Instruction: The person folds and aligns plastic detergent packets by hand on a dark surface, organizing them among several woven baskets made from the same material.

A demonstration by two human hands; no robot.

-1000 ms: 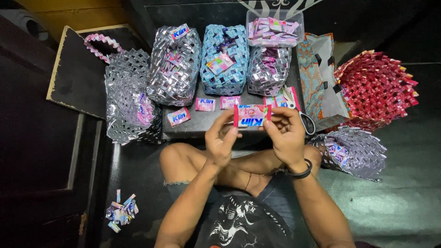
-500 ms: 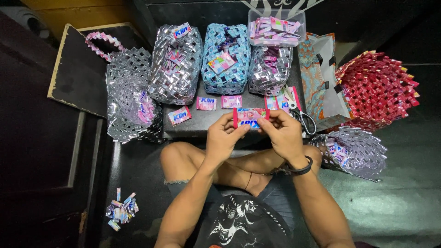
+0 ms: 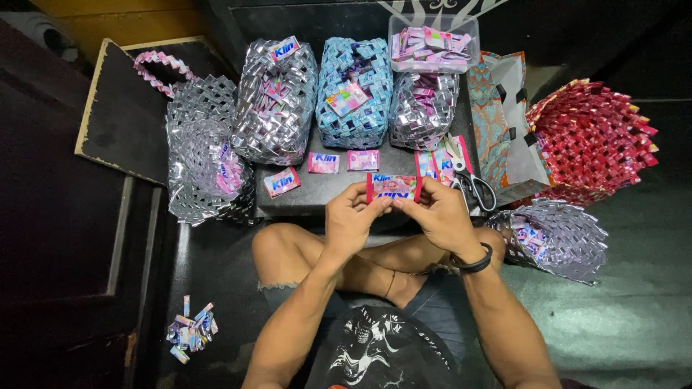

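Note:
Both hands hold one pink and blue sachet wrapper (image 3: 393, 186) stretched flat between them, just over the near edge of a low dark table (image 3: 324, 198). My left hand (image 3: 351, 220) pinches its left end and my right hand (image 3: 436, 215) pinches its right end; a black band circles the right wrist. Three more pink wrappers (image 3: 282, 181) lie flat on the table in front of the hands. Scissors (image 3: 472, 184) rest just right of my right hand.
Woven wrapper bags line the table's far side: silver (image 3: 274, 101), blue (image 3: 355, 94), a smaller silver one (image 3: 422, 108). A clear tub of folded wrappers (image 3: 431, 43) sits behind. A red woven basket (image 3: 591, 140) and silver pieces (image 3: 559, 238) lie right; scraps (image 3: 191, 331) on the floor left.
The hands and wrapper have stayed in nearly the same spot; the fingers have shifted slightly along the wrapper's ends.

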